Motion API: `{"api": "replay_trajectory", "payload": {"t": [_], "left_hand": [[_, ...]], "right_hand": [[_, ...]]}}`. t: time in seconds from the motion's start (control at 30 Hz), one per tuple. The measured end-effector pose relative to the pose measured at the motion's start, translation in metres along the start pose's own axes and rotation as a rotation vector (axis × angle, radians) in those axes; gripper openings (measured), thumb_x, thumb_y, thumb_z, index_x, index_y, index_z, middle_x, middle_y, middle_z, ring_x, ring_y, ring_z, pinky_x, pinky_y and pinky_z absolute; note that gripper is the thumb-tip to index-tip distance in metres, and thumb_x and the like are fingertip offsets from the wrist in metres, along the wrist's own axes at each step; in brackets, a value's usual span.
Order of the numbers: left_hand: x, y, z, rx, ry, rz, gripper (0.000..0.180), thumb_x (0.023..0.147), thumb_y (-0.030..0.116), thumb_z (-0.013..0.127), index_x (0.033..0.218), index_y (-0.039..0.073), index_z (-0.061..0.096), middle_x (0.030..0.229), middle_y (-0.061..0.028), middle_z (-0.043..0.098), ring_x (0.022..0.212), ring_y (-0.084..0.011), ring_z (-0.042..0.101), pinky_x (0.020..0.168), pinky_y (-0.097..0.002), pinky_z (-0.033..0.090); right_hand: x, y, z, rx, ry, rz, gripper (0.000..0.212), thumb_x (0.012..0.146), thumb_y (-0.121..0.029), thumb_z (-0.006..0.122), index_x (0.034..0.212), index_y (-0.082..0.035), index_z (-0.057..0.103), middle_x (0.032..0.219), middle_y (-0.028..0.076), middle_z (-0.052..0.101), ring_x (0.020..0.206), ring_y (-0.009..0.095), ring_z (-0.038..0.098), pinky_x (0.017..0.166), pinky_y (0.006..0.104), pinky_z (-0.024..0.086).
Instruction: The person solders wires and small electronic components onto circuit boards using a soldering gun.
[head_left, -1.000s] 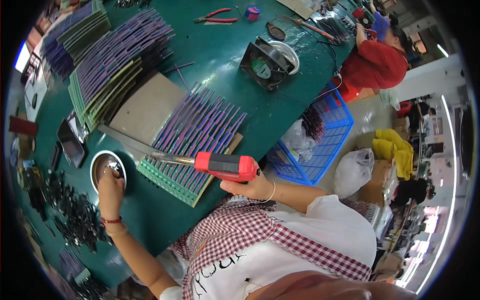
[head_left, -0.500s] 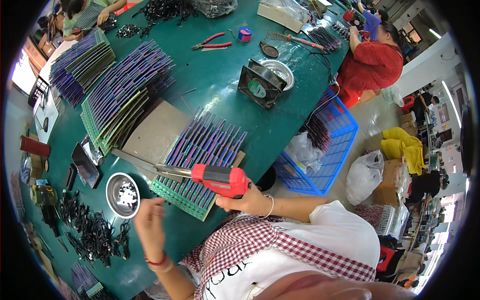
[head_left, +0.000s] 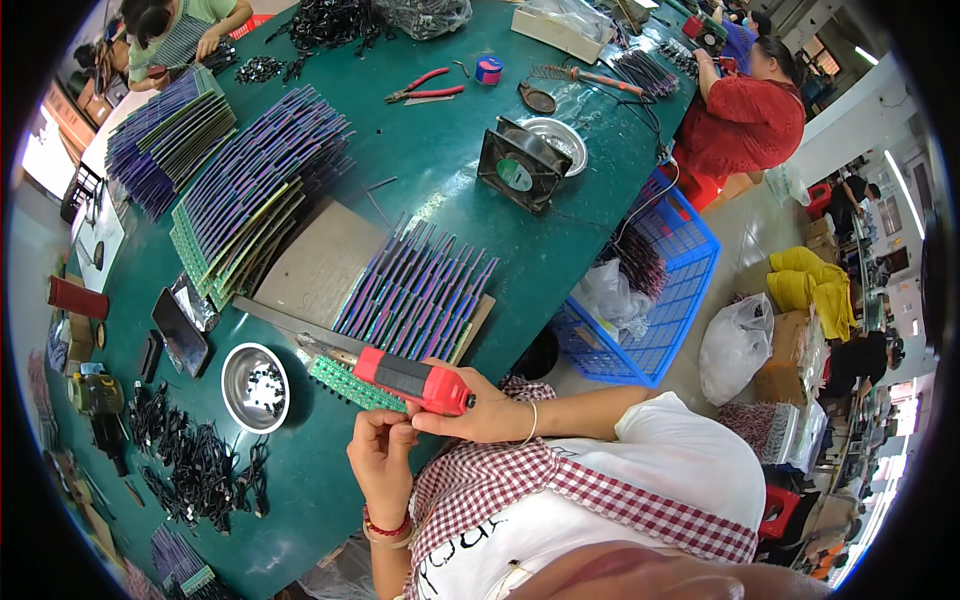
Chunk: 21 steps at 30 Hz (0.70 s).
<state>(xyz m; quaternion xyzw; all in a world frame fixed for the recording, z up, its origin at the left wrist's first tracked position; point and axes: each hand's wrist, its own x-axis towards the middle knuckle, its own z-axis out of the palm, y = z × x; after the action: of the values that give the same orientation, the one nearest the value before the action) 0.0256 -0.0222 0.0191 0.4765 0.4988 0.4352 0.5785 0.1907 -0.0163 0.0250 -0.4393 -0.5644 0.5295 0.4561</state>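
Observation:
My right hand (head_left: 480,408) is wrapped round a red-and-black power hand tool (head_left: 415,380), whose front end points left. It hangs over a stack of circuit-board strips (head_left: 420,285) with purple-blue leads, spread on cardboard. Beneath the tool lies the green edge (head_left: 350,383) of the boards, dotted with small components. My left hand (head_left: 383,450) is closed in a pinch at that edge's near end, close to the right hand; what sits between the fingertips is too small to make out. Left of it stands a steel bowl (head_left: 236,400) of small black and white parts.
More board stacks (head_left: 250,190) lie farther left. Black cables (head_left: 190,455), a phone (head_left: 180,332), pliers (head_left: 425,88) and a fan (head_left: 520,165) sit on the green table. A blue basket (head_left: 650,300) stands off its right edge. Co-workers sit at the far side.
My left hand has moved right from beside the bowl to the board edge and closed in a pinch. The tool has shifted slightly down and left.

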Motion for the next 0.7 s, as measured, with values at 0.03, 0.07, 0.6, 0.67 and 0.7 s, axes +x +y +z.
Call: {"api": "replay_trajectory", "payload": {"t": [0.03,0.07,0.6,0.67,0.7], "left_hand": [[0.001,0.001,-0.001,0.114,-0.009,0.092,0.010,0.086,0.006,0.057,0.088,-0.001,0.050,0.073,-0.0036,0.056,0.062,-0.0081,0.052,0.056,-0.0196,0.043],[0.001,0.001,-0.002,0.231,-0.030,0.192,0.008,0.084,0.002,0.058,0.087,-0.003,0.052,0.073,-0.0056,0.057,0.064,-0.0098,0.055,0.058,-0.0208,0.046],[-0.011,0.004,-0.006,0.353,-0.025,0.028,0.004,0.082,-0.002,0.055,0.080,-0.005,0.056,0.063,-0.0042,0.059,0.057,-0.0072,0.055,0.053,-0.0201,0.044],[-0.010,0.002,-0.009,0.377,-0.075,-0.027,0.004,0.081,-0.001,0.056,0.079,-0.004,0.056,0.064,-0.0037,0.059,0.056,-0.0068,0.054,0.051,-0.0199,0.043],[-0.009,0.001,-0.011,0.376,-0.073,-0.028,0.004,0.081,-0.001,0.056,0.079,-0.004,0.056,0.064,-0.0037,0.059,0.056,-0.0068,0.054,0.051,-0.0199,0.043]], "right_hand": [[0.001,0.001,0.001,0.028,-0.007,0.055,0.038,0.079,-0.013,0.065,0.110,-0.002,0.046,0.081,0.005,0.060,0.077,0.010,0.055,0.071,0.0280,0.046],[0.003,0.003,0.002,0.101,-0.025,0.082,0.037,0.079,-0.013,0.066,0.109,-0.002,0.047,0.081,0.004,0.060,0.076,0.010,0.056,0.071,0.0280,0.046],[0.004,0.001,0.003,-0.072,-0.130,0.102,0.041,0.076,-0.008,0.063,0.113,-0.003,0.046,0.087,0.014,0.061,0.081,0.021,0.063,0.071,0.0317,0.048],[0.004,0.001,0.004,-0.082,-0.137,0.057,0.042,0.075,-0.007,0.062,0.113,-0.003,0.046,0.088,0.014,0.061,0.082,0.023,0.063,0.071,0.0318,0.048],[0.004,0.001,0.004,-0.084,-0.146,0.030,0.042,0.074,-0.006,0.062,0.113,-0.003,0.046,0.090,0.015,0.061,0.083,0.024,0.063,0.071,0.0319,0.048]]}}
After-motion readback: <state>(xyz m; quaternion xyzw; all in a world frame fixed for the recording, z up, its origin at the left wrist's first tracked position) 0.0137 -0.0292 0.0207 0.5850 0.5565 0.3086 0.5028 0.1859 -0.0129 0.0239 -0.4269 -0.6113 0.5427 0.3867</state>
